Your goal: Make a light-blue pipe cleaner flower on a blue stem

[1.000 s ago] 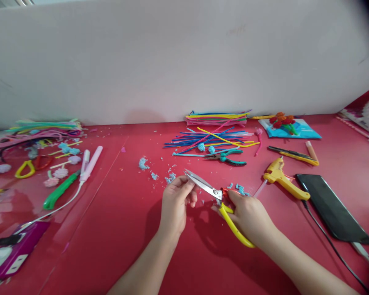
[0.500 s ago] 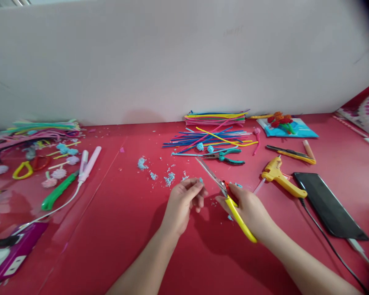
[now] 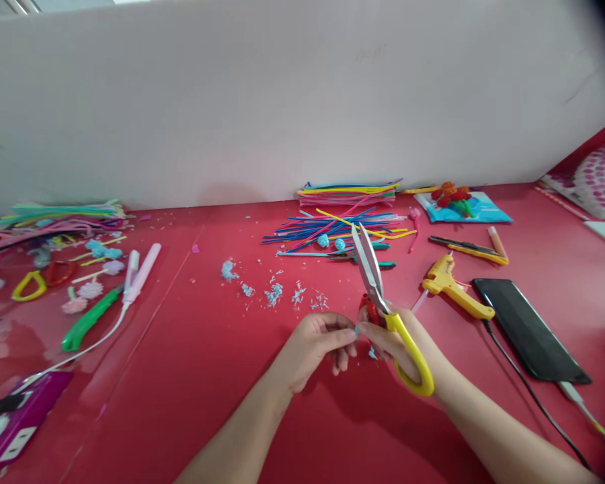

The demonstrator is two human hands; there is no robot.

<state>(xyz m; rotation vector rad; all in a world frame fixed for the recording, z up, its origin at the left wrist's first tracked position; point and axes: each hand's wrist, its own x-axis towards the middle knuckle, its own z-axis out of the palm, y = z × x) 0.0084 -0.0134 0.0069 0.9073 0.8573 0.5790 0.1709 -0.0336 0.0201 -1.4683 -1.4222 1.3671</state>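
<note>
The left hand's (image 3: 316, 341) grip pinches a tiny light-blue scrap (image 3: 357, 331), just beside the right hand (image 3: 389, 340), whose grip wraps metal scissors with yellow-and-red handles (image 3: 377, 288), blades slightly parted, pointing far. Leftward, pale-blue fuzzy clippings (image 3: 273, 294) dot the red counter (image 3: 181, 383); farther lie turquoise-handled pliers (image 3: 387, 265); rightward, a yellow glue gun (image 3: 451, 286).

Scissors (image 3: 369, 265) turned away from left hand (image 3: 315, 346); right hand (image 3: 392, 343) now beside it.
</note>
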